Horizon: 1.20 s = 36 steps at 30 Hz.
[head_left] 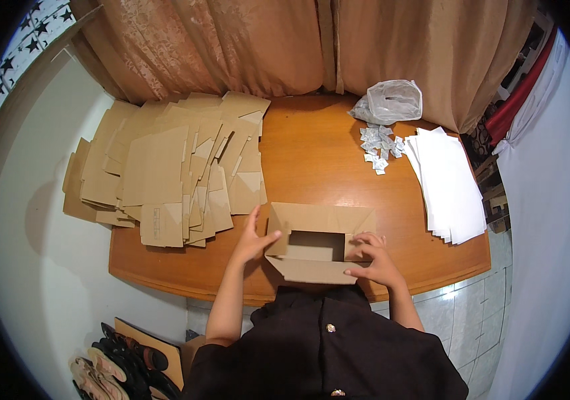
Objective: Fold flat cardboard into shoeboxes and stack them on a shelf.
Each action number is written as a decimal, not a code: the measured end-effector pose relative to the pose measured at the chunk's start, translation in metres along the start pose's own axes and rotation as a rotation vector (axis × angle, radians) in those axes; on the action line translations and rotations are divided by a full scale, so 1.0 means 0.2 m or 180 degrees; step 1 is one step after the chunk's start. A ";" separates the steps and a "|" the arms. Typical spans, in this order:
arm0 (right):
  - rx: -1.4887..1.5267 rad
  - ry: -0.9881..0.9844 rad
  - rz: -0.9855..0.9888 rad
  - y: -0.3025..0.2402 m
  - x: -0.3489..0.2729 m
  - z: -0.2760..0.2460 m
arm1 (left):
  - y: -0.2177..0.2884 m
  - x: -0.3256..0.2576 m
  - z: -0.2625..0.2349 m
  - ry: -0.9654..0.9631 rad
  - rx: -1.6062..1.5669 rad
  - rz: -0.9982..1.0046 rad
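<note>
A brown cardboard box stands at the table's front edge, right before me. Its top flaps are folded outward around a rectangular opening that shows the inside. My left hand is at the box's left side, fingers stretched and apart, with the thumb tip against the left flap. On the right side, my right hand grips the box, its fingers bent over the right flap and its thumb at the front flap.
Flattened cardboard boxes lie in an overlapping pile on the left of the wooden table. Small silvery-white packets lie by a clear plastic bag at the back right. White paper sheets form a stack at the right. Shoes sit on the lower left.
</note>
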State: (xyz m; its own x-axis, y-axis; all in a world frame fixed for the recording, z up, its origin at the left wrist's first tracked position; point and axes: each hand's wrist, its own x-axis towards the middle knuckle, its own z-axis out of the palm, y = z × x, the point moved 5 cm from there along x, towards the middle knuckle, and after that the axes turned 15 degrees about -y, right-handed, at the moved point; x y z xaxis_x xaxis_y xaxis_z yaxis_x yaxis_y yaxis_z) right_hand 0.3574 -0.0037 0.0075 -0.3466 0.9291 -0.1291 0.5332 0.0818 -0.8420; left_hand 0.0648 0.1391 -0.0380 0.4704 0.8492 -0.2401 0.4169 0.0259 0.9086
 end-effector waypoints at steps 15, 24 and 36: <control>-0.0744 0.1307 0.0492 0.03 -0.02 0.00 | -0.11 0.00 0.09 -0.0567 -0.1435 -0.0069; -0.0564 0.1241 0.0694 0.04 0.03 0.07 | -0.06 -0.04 0.15 -0.0692 -0.1139 0.0432; -0.1094 0.0649 0.1145 0.02 0.13 -0.06 | -0.16 -0.02 0.19 -0.0529 -0.0540 0.0430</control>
State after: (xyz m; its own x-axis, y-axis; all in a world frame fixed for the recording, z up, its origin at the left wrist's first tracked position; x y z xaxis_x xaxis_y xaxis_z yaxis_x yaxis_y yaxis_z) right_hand 0.3596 0.0255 0.0058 0.0431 0.9686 -0.2448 0.8244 -0.1729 -0.5390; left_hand 0.0793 0.1150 -0.0790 0.6400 0.7531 -0.1527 0.2120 0.0180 0.9771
